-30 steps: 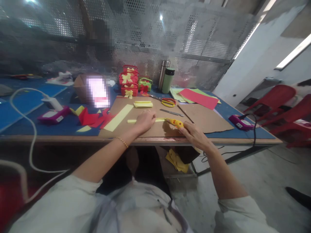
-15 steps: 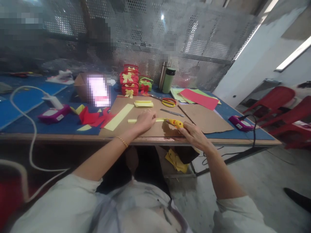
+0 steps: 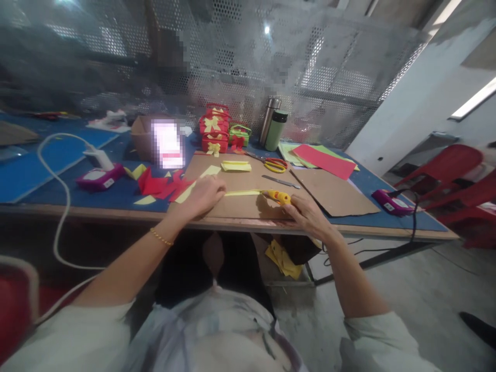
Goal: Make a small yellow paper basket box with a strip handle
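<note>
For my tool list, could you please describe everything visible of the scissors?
The scissors lie on the brown cardboard, beyond the grey blade, and nothing holds them. Their two loops, one red-orange, one yellow, look like plastic and face right; the dark, metal-looking blades point left and away. Whether they are open is too small to tell.

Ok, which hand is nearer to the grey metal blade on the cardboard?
Right. The right hand, holding the yellow tool, is on the near side of the grey metal blade, slightly right; the left hand is farther off, to its left.
</note>
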